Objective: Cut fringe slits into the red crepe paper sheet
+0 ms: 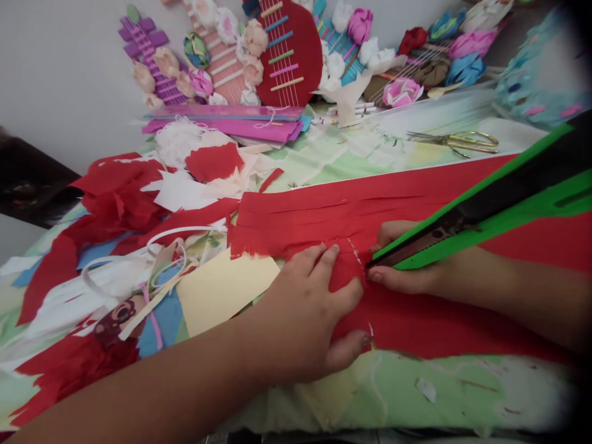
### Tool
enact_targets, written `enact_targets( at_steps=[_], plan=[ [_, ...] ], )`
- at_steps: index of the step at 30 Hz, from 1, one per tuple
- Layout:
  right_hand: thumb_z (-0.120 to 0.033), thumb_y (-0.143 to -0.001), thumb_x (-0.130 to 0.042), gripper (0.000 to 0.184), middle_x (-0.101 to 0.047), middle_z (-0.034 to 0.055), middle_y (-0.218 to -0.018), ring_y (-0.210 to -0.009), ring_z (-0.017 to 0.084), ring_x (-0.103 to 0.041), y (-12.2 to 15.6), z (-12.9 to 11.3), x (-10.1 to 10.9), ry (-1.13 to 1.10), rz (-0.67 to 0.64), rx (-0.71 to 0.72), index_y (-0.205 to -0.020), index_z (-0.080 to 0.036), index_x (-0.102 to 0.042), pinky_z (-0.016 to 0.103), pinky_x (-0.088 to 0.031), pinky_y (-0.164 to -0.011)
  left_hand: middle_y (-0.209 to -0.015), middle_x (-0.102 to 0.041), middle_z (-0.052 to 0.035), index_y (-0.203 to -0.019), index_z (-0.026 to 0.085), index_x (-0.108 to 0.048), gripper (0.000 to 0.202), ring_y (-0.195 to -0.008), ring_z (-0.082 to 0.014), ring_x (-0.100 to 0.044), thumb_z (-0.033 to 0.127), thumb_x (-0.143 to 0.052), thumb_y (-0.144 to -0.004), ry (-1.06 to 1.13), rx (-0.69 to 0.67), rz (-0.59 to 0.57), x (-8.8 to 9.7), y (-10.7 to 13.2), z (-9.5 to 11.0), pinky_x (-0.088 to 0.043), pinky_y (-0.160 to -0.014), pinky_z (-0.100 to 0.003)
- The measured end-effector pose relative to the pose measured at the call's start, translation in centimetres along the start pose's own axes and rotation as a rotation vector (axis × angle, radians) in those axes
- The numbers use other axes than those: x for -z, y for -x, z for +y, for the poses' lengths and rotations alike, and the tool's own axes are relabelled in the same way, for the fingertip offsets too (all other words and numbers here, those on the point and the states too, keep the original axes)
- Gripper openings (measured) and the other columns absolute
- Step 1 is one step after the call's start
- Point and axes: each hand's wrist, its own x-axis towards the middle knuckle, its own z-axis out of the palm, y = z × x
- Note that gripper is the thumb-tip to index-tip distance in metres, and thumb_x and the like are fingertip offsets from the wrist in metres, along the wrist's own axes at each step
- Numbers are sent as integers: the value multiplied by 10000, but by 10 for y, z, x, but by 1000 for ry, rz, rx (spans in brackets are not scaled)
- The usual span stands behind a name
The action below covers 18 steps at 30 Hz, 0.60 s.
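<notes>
My right hand (407,262) grips a green and black utility knife (467,216) near its front end, thumb and fingers on both sides. The knife's tip meets a sheet of red paper (416,314) on the table. A broken white line runs across the red paper beside the tip. My left hand (309,314) presses flat on the red paper, left of the knife, with its fingers apart. Under that hand's wrist side, a cream card (222,287) sticks out.
Red paper scraps (120,191) and white strips (65,302) are heaped at left. Golden scissors (453,142) lie at the back right. Paper-flower instruments, one a red guitar shape (303,55), lean on the wall. Purple sheets (222,128) are stacked before them on a green patterned cloth (416,394).
</notes>
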Motion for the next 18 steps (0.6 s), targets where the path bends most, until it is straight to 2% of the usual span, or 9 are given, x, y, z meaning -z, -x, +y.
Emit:
enact_targets(
  at_steps=[5, 10, 18],
  plan=[
    [-382, -700, -578, 255, -507, -50, -519, -455, 63, -467, 2, 4, -3, 43, 15, 23, -635, -184, -430, 177, -358, -409, -1248, -414, -223, -1131, 139, -518, 520, -1148, -397, -370, 512, -443, -776, 4, -5, 2, 0, 0, 0, -314, -902, -526],
    [-372, -688, -591, 239, -502, -55, -525, -456, 65, -463, 2, 5, -2, 53, 14, 27, -643, -193, -440, 188, -364, -424, -1251, -412, -219, -1117, 137, -527, 508, -1151, -404, -361, 502, -459, -770, 14, -5, -4, 1, 0, 1, -306, -906, -535],
    [-410, -649, -626, 253, -544, -36, -608, -536, 121, -507, 2, 6, -2, 55, -17, -137, -689, -222, -462, 257, -396, -500, -1257, -400, -248, -1093, 123, -543, 487, -1167, -408, -347, 486, -446, -783, 31, -14, -10, 1, -2, 1, -282, -929, -530]
  ],
)
